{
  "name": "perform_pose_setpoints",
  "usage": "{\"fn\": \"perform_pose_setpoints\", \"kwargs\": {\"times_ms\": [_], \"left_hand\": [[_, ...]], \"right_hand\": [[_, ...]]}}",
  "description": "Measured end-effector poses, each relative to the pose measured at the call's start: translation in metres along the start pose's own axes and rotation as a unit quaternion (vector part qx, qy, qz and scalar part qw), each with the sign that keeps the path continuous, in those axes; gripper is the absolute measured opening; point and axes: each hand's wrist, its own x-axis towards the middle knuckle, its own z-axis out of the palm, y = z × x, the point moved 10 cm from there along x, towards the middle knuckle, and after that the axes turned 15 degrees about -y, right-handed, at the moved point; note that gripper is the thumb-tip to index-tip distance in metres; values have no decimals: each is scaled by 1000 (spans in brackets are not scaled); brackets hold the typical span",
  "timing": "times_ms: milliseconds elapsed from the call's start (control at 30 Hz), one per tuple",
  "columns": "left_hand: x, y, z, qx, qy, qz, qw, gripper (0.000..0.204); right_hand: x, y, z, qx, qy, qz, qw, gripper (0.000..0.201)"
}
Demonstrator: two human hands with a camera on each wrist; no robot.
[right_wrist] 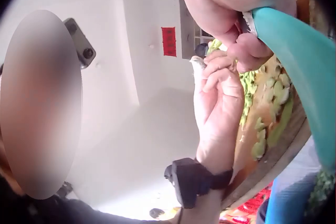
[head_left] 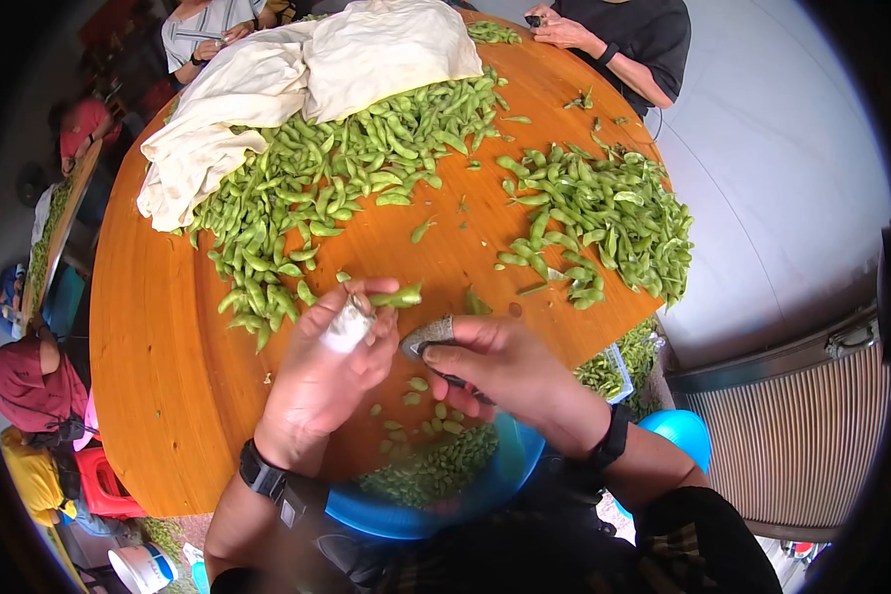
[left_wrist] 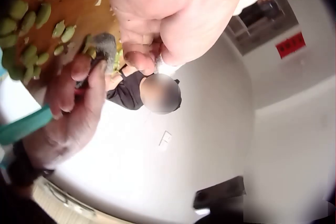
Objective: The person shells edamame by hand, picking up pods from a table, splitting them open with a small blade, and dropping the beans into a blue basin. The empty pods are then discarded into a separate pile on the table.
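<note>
My left hand (head_left: pixel 332 366), with a white wrapping on one digit, pinches a green pod (head_left: pixel 402 296) at its fingertips. Close beside it on the right, my right hand (head_left: pixel 510 366) has a grey covering (head_left: pixel 429 337) on one digit and grips a small tool with a dark part (head_left: pixel 455 380). A teal handle (left_wrist: pixel 26 125) extends from the right hand (left_wrist: pixel 71 113) in the left wrist view, and looms large as a teal handle (right_wrist: pixel 299 56) in the right wrist view. Shelled beans (head_left: pixel 445 426) lie on the table edge below the hands, above a blue basin (head_left: pixel 366 515) holding many beans.
Pods heap (head_left: pixel 297 198) under a cream cloth (head_left: pixel 386 59) on the wooden table (head_left: pixel 158 396), with another pod pile (head_left: pixel 614 213) on the right. People sit across the table and at the far left. A red stool (head_left: pixel 104 485) and white bucket (head_left: pixel 141 569) stand lower left.
</note>
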Motion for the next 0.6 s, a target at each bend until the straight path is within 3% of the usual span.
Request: {"fn": "perform_pose_setpoints", "kwargs": {"times_ms": [67, 133, 200, 267, 400, 500, 533, 600], "left_hand": [[1, 5, 9, 1, -28, 22, 999, 24], [-2, 9, 3, 118, -12, 55, 991, 24], [-2, 9, -2, 148, -22, 63, 987, 21], [-3, 11, -1, 170, 37, 37, 984, 16], [-3, 15, 1, 211, 24, 33, 977, 27], [-3, 19, 6, 360, 47, 35, 931, 57], [-3, 18, 6, 360, 46, 35, 931, 57], [-4, 21, 18, 525, 26, 34, 850, 59]], "right_hand": [[-6, -8, -4, -38, 40, -25, 998, 17], [-12, -22, -15, -116, 69, -49, 990, 19], [-28, -55, -23, -225, 144, -176, 948, 20], [-27, -58, -14, -210, 139, -159, 955, 22], [-18, -65, 6, -264, 76, -169, 947, 20], [-13, -61, 2, -264, 94, -148, 948, 15], [-9, -61, 5, -249, 73, -138, 956, 14], [-6, -60, 7, -233, 54, -125, 963, 15]]}}
